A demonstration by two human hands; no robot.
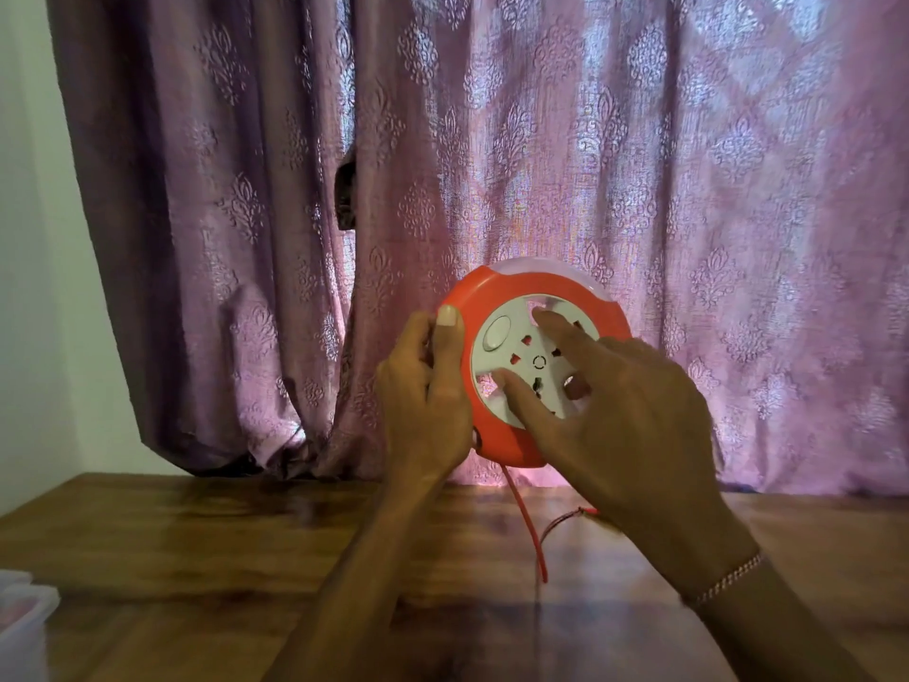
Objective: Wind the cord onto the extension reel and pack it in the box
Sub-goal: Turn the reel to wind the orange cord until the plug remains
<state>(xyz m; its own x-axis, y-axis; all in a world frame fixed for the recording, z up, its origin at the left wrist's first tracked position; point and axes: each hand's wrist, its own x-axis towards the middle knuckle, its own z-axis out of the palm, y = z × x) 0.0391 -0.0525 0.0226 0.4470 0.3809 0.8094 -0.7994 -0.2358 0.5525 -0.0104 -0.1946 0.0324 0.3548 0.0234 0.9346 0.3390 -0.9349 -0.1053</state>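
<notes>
Fingers (pixel 551 327) of right hand (pixel 624 415) spread, pressing reel (pixel 492 292) face. Left hand (pixel 423 386) gripping reel's left rim. Cord (pixel 529 524) dangling below reel.

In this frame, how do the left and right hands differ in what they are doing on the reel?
The left hand grips the extension reel by its orange rim, thumb over the front edge; the right hand lies across the white centre disc with fingers spread. The left wrist looks bare; the right wears a bracelet. Both touch the reel, held up above the table, with the cord hanging below.
</notes>
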